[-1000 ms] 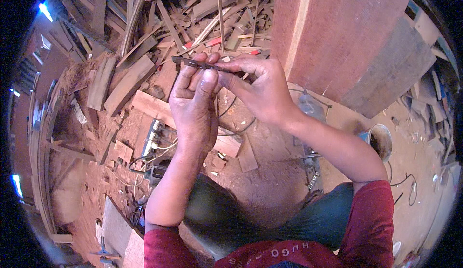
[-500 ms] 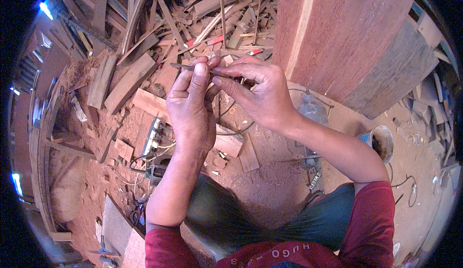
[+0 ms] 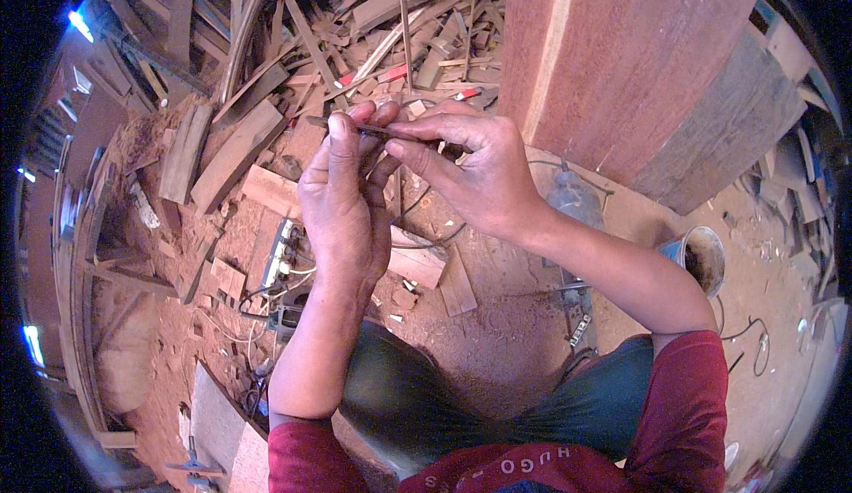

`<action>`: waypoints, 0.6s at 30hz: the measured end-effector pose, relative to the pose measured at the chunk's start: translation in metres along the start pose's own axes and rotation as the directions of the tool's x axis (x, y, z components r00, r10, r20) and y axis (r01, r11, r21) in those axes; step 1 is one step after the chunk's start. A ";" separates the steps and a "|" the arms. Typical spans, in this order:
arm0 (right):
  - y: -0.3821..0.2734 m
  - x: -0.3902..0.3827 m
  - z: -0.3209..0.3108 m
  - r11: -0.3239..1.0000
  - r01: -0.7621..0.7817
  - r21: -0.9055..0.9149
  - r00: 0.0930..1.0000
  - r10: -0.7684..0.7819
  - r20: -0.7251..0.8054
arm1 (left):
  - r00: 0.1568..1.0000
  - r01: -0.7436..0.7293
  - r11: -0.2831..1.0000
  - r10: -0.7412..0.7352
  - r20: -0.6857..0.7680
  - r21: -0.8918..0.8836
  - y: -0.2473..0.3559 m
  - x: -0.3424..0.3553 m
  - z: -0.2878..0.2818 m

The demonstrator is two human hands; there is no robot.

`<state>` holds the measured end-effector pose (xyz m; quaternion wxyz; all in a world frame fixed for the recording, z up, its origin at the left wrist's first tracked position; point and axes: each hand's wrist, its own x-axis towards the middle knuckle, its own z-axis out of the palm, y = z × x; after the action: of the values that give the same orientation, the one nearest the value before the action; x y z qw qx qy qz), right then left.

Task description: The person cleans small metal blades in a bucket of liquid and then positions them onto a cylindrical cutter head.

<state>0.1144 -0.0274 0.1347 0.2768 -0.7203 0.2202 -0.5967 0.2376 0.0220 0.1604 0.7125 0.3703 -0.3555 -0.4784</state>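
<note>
Both hands are raised in front of me at the upper middle, close together. Between them is a thin, dark, narrow strip [image 3: 374,129]; its exact kind is too small to make out. My left hand [image 3: 340,196] grips its left part between thumb and fingers, and one end pokes out past the thumb. At the strip's right end, my right hand [image 3: 486,169] pinches it between thumb and forefinger. My fingers hide part of the strip.
Wood offcuts [image 3: 399,9] pile up at the back. Wide reddish boards [image 3: 621,58] lean at the back right. A power strip [image 3: 282,249] with cables lies left, a grey power tool [image 3: 575,200] and a blue-sided bucket [image 3: 706,260] right. Sawdust covers the floor.
My left hand has shifted slightly left along the strip and its thumb has moved left, so more of the strip shows between the hands. My right hand has barely moved.
</note>
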 end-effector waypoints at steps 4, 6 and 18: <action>0.002 0.000 -0.001 0.999 0.006 0.046 0.999 -0.004 -0.042 | 0.998 -0.044 0.999 0.043 0.038 0.030 -0.001 0.002 0.001; 0.000 0.003 -0.005 0.997 0.020 0.079 0.998 -0.015 -0.063 | 0.999 -0.045 0.996 0.043 0.026 0.079 0.002 0.003 0.010; 0.027 -0.016 -0.180 0.917 -0.337 0.214 0.879 0.388 -0.278 | 0.989 -0.114 0.925 0.141 -0.049 0.362 -0.025 0.019 -0.001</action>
<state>-0.0653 -0.0613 0.1294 0.4019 -0.5371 0.3442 -0.6569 0.2332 -0.0025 0.1409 0.6753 0.4874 -0.4335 -0.3441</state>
